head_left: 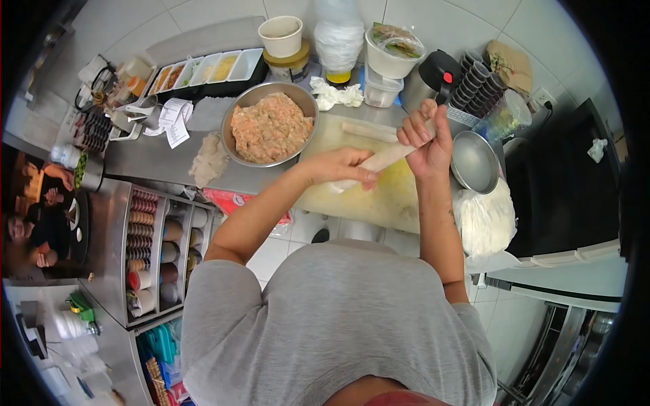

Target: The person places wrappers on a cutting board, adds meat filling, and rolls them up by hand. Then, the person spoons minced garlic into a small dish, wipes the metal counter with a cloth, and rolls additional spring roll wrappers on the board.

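A pale, long roll (pixel 389 157) is held at a slant above the yellowish cutting board (pixel 399 203). My left hand (pixel 344 167) has its thumb and fingers closed round the roll's lower end, where a loose pale flap hangs. Around the upper end are the curled fingers of my right hand (pixel 428 139). Another pale roll (pixel 369 131) lies on the board behind my hands. Left of the board, a steel bowl (pixel 313 108) holds a pinkish minced filling (pixel 272 127). A stack of thin white sheets (pixel 484 216) sits to the right of the board.
An empty metal bowl (pixel 474 162) is at the right, near a steel jug (pixel 430 78). Behind stand tubs (pixel 281 37) and a topping tray (pixel 223 68). A crumpled cloth (pixel 210 160) lies left of the filling bowl. People (pixel 51 210) are visible at far left.
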Demonstrator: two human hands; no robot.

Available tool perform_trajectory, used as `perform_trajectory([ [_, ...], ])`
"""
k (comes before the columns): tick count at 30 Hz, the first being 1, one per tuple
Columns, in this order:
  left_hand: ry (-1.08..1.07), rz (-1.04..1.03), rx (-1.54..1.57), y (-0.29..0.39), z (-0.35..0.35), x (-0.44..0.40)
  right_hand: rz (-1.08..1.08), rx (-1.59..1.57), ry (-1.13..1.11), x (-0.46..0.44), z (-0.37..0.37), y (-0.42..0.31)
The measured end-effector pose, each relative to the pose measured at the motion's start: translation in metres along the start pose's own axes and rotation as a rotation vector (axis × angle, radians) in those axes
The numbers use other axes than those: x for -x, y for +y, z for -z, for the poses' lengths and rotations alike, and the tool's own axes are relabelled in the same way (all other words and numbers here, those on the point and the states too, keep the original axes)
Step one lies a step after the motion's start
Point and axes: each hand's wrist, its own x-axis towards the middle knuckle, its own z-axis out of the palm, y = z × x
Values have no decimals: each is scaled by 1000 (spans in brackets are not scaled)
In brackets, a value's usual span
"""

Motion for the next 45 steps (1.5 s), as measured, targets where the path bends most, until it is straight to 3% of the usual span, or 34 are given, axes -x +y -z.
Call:
perform_trajectory([
  [1,-112,106,99,-3,1,2,31,18,31,2,4,2],
  [3,-78,162,-105,1,16,6,91,52,100,15,10,7],
  [4,-58,189,-206,8,24,8,23,128,183,25,11,9],
  [6,-69,193,-719,28,38,12,-116,281,337,43,22,4],
  [7,-76,197,-974,39,40,14,-274,420,257,49,38,3],
  [10,-203,349,-1329,68,26,7,-650,823,133,68,42,6],
  [12,-276,305,-1547,72,11,-4,-746,940,65,67,28,24],
  [15,-308,153,-1790,67,-7,-22,-567,1147,-11,63,37,59],
  [18,-262,42,-1892,57,-34,-22,-170,1200,80,58,24,78],
  [19,-214,-1,-1957,71,-27,-31,-194,1185,142,46,20,78],
  [22,-83,-52,-1691,112,-3,-20,-277,1111,297,56,24,85],
  [23,-111,70,-1465,125,9,-17,-275,1081,310,55,32,87],
  [26,-68,160,-931,119,33,-3,-268,1094,317,48,31,84],
  [27,-63,72,-856,104,36,-1,-267,1116,314,47,26,81],
  [33,60,-116,-711,89,23,12,168,1113,312,34,5,96],
  [39,218,-125,-530,87,15,17,64,1315,397,37,-17,87],
  [42,220,-137,-662,91,14,18,117,1260,256,36,-15,87],
  [45,171,-297,-770,91,13,18,68,1124,80,28,-20,75],
])
